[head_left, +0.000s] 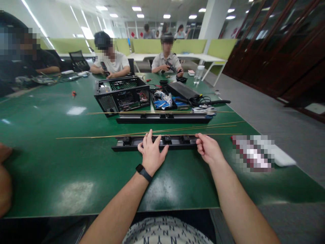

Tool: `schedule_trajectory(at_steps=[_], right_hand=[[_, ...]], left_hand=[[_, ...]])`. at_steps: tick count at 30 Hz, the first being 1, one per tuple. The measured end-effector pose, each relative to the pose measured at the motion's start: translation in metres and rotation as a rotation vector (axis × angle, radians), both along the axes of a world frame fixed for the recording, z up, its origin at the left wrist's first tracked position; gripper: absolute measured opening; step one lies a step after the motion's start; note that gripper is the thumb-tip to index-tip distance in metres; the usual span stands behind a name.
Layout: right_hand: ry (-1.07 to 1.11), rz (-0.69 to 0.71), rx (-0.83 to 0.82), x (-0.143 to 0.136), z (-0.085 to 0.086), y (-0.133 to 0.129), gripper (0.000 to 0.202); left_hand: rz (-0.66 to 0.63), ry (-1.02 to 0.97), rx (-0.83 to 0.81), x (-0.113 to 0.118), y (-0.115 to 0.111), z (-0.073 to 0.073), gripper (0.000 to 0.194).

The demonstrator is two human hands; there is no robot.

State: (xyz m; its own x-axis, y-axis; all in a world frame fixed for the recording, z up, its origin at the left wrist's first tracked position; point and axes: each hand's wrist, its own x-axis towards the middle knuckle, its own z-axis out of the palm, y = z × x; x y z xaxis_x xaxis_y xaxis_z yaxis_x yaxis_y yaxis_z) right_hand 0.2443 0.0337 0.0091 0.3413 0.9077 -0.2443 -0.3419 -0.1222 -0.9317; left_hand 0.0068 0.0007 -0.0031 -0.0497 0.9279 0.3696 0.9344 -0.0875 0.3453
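A long black channel-shaped rail with several small black blocks inside lies crosswise in front of me. My left hand rests on its left half, fingers spread. At the right end of the rail, my right hand is closed, with thumb and index finger pinched at a thin brass-coloured rod. That rod runs along the rail's far edge and sticks out on both sides. More thin rods lie just behind it at a slight slant. The fingertips partly hide what is pinched.
Behind lies a second black rail with rods across it. Farther back are an opened computer case, a tray with blue-and-white gloves, and cables. Blurred packets lie right. Co-workers sit opposite; a forearm shows left.
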Motion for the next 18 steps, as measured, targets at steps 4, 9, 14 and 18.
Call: schedule_trajectory(at_steps=[4,9,14,18], right_hand=[[-0.014,0.002,0.003,-0.0005,-0.0003,0.0003,0.020],[-0.016,-0.001,0.018,-0.0011,-0.0011,0.0003,0.015],[-0.014,-0.002,0.012,-0.0010,-0.0007,-0.0004,0.015],[-0.015,-0.003,0.012,-0.0008,-0.0012,-0.0003,0.014]], left_hand=[[0.020,-0.023,0.024,0.0028,0.0025,-0.0025,0.039],[0.019,-0.028,0.044,0.0034,0.0050,-0.0045,0.032],[0.018,-0.032,0.034,0.0023,0.0057,-0.0044,0.031],[0.013,-0.039,0.034,0.0020,0.0056,-0.0040,0.030]])
